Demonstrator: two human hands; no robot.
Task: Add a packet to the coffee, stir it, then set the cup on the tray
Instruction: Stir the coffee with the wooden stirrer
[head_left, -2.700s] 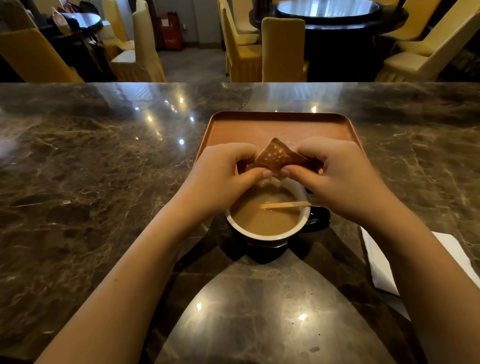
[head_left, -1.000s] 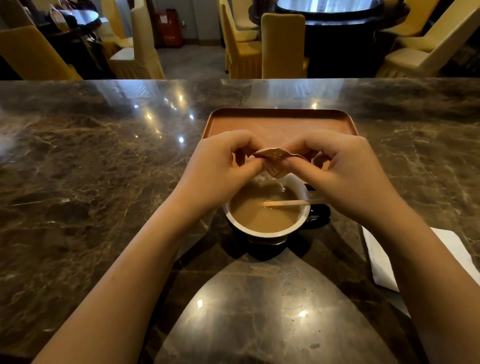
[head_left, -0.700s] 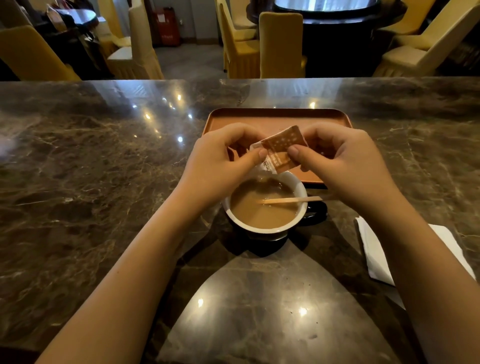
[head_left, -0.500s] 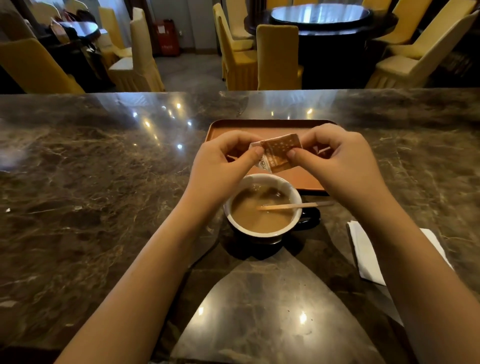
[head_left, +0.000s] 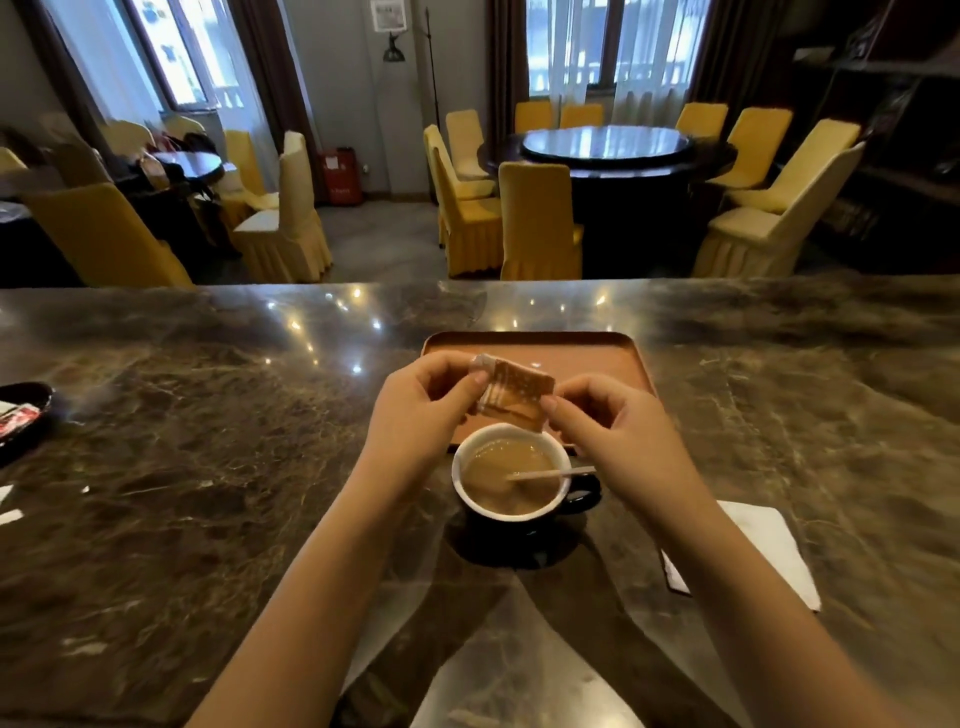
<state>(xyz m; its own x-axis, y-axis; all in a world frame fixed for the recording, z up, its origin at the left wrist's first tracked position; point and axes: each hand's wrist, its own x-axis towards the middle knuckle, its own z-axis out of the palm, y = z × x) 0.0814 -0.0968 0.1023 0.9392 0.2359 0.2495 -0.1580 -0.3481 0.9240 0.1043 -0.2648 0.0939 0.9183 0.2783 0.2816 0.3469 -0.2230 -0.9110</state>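
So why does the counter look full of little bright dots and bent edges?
Head view: the polished counter mirrors ceiling lights as glare spots; the wide lens bows the scene; windows blow out white; both forearms cast shadows near the cup.

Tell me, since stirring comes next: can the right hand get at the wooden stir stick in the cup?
Probably not yet: the right hand pinches the brown packet. The wooden stir stick lies unobstructed.
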